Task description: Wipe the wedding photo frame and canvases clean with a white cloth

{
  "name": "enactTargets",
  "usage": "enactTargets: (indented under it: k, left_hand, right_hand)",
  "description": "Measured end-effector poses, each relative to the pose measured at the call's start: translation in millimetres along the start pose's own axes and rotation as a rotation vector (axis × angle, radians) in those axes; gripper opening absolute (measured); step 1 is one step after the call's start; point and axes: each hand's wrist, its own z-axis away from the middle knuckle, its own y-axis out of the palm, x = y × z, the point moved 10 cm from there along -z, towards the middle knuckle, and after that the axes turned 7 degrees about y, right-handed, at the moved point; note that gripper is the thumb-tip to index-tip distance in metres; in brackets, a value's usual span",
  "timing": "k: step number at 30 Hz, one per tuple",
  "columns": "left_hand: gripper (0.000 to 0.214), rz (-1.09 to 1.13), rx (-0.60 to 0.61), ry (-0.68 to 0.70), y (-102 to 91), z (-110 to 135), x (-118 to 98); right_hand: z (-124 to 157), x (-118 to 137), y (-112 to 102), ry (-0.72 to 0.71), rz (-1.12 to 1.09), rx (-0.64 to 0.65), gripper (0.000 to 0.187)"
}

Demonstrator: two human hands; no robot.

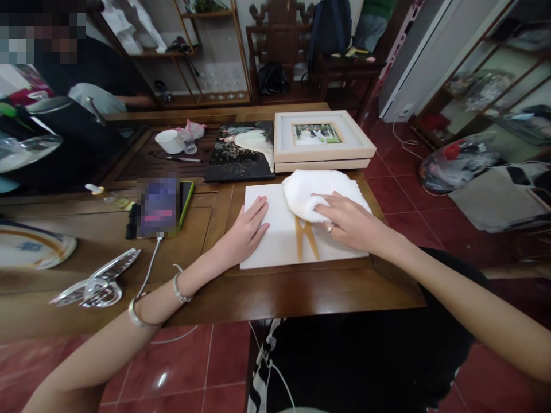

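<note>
A white rectangular board (275, 252) lies flat near the front edge of the wooden table. My left hand (248, 230) rests on its left side, fingers stretched out over the surface. In my right hand (346, 222) is a fluffy white cloth (325, 186), bunched under the fingers and pressed on the board's right part. Below the cloth a tan, forked piece (306, 241) shows on the board; the cloth hides its upper end. Just behind stand stacked pale frames (284, 135) with a photo, and beside them lies a dark photo panel (219, 158).
On the left of the table are a blurred-out phone (159, 206) with a cable, a small dropper bottle (112, 199), a shiny clear butterfly-shaped item (101, 281) and a patterned plate (38, 246). A white cup (171, 141) sits farther back. Another person (99, 69) is at the far left.
</note>
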Motion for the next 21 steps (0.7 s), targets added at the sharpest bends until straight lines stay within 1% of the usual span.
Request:
enactTargets:
  k: [6,9,11,14,17,21]
  left_hand:
    - [0.053,-0.001,0.003,-0.003,0.7,0.1,0.0]
    - [0.053,-0.012,-0.007,-0.001,1.0,0.0,0.2]
    - [0.053,-0.013,-0.010,0.000,1.2,0.0,0.4]
    - [0.053,-0.009,-0.006,-0.002,1.3,-0.1,0.6]
    - [0.053,-0.012,0.004,-0.005,1.0,-0.1,-0.2]
    - [0.053,-0.007,0.002,-0.003,0.5,0.1,-0.6]
  right_hand:
    - [14.0,-40.7,-10.7,0.171,0.068,-0.060,0.027]
    - [18.5,-47.5,-15.0,0.217,0.111,-0.078,0.022]
    - [17.8,-44.5,-16.5,0.216,0.111,-0.087,0.021]
    - [10.6,-30.2,-15.0,0.160,0.095,-0.101,0.021]
    - [-1.7,-12.6,-10.2,0.090,0.075,-0.099,0.022]
    - [-23.0,4.4,-5.5,0.056,0.032,-0.088,0.023]
